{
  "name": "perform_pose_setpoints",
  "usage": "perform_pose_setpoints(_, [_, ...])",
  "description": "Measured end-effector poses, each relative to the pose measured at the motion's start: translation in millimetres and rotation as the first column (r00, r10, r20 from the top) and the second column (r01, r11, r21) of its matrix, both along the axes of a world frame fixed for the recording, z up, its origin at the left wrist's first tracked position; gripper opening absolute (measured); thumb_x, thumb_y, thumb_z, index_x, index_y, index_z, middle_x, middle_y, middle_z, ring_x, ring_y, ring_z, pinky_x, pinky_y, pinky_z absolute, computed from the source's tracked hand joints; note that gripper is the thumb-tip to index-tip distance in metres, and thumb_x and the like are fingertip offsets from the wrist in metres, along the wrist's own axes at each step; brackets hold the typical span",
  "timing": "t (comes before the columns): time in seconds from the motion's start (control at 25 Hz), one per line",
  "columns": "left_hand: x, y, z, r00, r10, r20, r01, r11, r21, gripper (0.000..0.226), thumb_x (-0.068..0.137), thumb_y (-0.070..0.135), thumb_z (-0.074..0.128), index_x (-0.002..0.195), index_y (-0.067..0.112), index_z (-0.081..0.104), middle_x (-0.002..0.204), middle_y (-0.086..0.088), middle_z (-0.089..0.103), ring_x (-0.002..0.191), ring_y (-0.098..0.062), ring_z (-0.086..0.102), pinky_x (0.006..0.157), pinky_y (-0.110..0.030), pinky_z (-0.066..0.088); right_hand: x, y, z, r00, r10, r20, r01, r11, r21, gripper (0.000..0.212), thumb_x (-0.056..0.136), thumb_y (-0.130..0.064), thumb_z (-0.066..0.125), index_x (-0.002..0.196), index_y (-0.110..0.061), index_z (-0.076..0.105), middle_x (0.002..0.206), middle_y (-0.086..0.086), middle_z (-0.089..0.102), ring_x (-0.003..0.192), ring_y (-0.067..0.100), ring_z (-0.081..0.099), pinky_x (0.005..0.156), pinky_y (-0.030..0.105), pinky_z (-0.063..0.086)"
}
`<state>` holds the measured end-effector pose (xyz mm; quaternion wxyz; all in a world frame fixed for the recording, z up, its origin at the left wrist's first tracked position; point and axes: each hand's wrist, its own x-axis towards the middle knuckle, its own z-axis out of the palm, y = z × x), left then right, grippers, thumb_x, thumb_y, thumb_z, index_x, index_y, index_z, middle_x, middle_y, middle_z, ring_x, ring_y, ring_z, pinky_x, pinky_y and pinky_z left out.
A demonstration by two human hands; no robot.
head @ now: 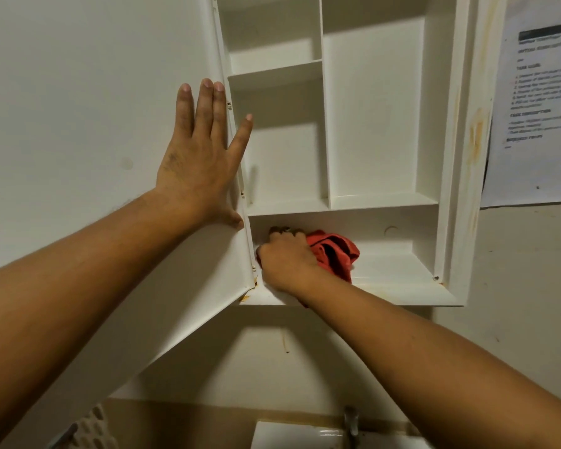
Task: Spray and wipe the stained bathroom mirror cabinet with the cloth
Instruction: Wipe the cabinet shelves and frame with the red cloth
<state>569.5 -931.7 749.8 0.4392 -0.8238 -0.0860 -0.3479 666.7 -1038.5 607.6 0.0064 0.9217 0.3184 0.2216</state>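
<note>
Cloth [334,251]: red, bunched, inside the bottom compartment of the mirror cabinet [450,189], at the left end, lying on the compartment floor. A small tail of it shows under the wrist at the front lip.

Right hand [285,260]: back of the hand towards the camera, fingers curled over, gripping the cloth and pressing it down against the compartment floor near the hinge side. Most of the cloth bulges out to the right of the knuckles.

Left hand [198,163]: flat, fingers straight, palm against the inner face of the open door [78,92], which is swung out to the left. Three fingers lie together; one is spread apart and crosses the hinge edge towards the cabinet interior. It holds nothing.

Cabinet: wall-mounted, white. Orange-brown stains [476,134] run down the right frame; smaller ones show at the lower hinge corner and along the bottom front edge.

Surroundings: printed sheet [541,102] on the wall right of the cabinet, text blurred. Below, a white sink [305,435] with a metal tap [352,422].
</note>
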Motion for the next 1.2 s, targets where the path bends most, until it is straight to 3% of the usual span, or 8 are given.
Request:
perform_pose_setpoints(0.12, [1.8, 1.0, -0.2, 1.000, -0.004, 0.018, 0.004, 1.000, 0.027, 0.163, 0.044, 0.109, 0.038, 0.160, 0.011, -0.021, 0.161, -0.041, -0.015, 0.152, -0.055, -0.013, 0.122, -0.067, 0.004, -1.3, 5.9, -0.3, 0.999, -0.023, 0.041, 0.025, 0.998, -0.051, 0.032, 0.099, -0.025, 0.051, 0.126, -0.023, 0.067, 0.127, 0.010, 0.060, 0.119, 0.034, 0.055, 0.102, 0.050, 0.038])
perform_pose_setpoints(0.28, [1.5, 1.1, 0.5, 1.000, -0.005, 0.030, 0.004, 1.000, 0.028, 0.165, 0.041, 0.111, 0.034, 0.159, 0.010, -0.023, 0.161, -0.041, -0.016, 0.152, -0.054, -0.014, 0.122, -0.066, 0.004, 0.0, 4.4, 11.3, 0.993, 0.027, -0.116, -0.030, 0.999, -0.026, 0.027, 0.098, -0.021, 0.051, 0.120, -0.020, 0.068, 0.123, 0.009, 0.060, 0.114, 0.033, 0.058, 0.100, 0.049, 0.039])
perform_pose_setpoints(0.44, [-1.1, 1.4, -0.5, 1.000, -0.004, 0.027, 0.003, 1.000, 0.018, 0.164, 0.041, 0.111, 0.031, 0.159, 0.010, -0.023, 0.161, -0.040, -0.018, 0.152, -0.054, -0.016, 0.122, -0.065, 0.002, -2.6, -18.1, 11.5, 0.996, -0.002, -0.086, -0.010, 0.989, -0.145, 0.038, 0.099, -0.026, 0.052, 0.135, -0.023, 0.064, 0.129, 0.010, 0.056, 0.116, 0.033, 0.055, 0.102, 0.050, 0.039])
perform_pose_setpoints(0.68, [-3.5, -0.4, 1.8, 1.000, -0.009, 0.005, 0.009, 1.000, 0.014, 0.164, 0.042, 0.111, 0.032, 0.159, 0.009, -0.023, 0.161, -0.040, -0.016, 0.152, -0.055, -0.014, 0.123, -0.066, 0.002, -12.1, -119.5, 14.0, 0.967, -0.255, -0.029, 0.248, 0.958, -0.145, 0.038, 0.094, -0.032, 0.057, 0.131, -0.033, 0.065, 0.129, 0.010, 0.055, 0.119, 0.036, 0.051, 0.105, 0.054, 0.036])
perform_pose_setpoints(0.88, [-5.4, -1.9, 1.4, 0.999, -0.018, -0.034, 0.018, 1.000, -0.020, 0.164, 0.045, 0.110, 0.039, 0.158, 0.009, -0.024, 0.160, -0.041, -0.017, 0.151, -0.056, -0.015, 0.122, -0.067, 0.002, -23.8, -146.4, 6.8, 0.878, -0.476, 0.050, 0.473, 0.850, -0.232, 0.036, 0.098, -0.034, 0.053, 0.127, -0.015, 0.066, 0.127, 0.014, 0.056, 0.113, 0.037, 0.057, 0.100, 0.050, 0.046])
perform_pose_setpoints(1.08, [-4.5, -0.4, 2.3, 0.999, -0.025, -0.033, 0.024, 0.999, -0.029, 0.161, 0.049, 0.107, 0.043, 0.159, 0.009, -0.023, 0.159, -0.042, -0.019, 0.150, -0.057, -0.017, 0.122, -0.067, 0.000, -17.1, -50.5, 12.0, 0.979, -0.182, -0.087, 0.185, 0.982, 0.031, 0.019, 0.087, -0.020, 0.069, 0.106, -0.020, 0.074, 0.110, 0.006, 0.071, 0.102, 0.030, 0.067, 0.095, 0.038, 0.051])
perform_pose_setpoints(1.2, [-4.3, -1.6, 0.6, 1.000, -0.027, -0.016, 0.026, 1.000, -0.014, 0.161, 0.048, 0.107, 0.043, 0.160, 0.010, -0.020, 0.160, -0.042, -0.016, 0.151, -0.056, -0.015, 0.122, -0.066, 0.002, -12.8, 6.8, 6.3, 0.989, -0.078, -0.129, 0.096, 0.985, 0.140, 0.014, 0.093, -0.019, 0.063, 0.106, -0.017, 0.070, 0.112, 0.007, 0.069, 0.108, 0.032, 0.063, 0.099, 0.044, 0.046])
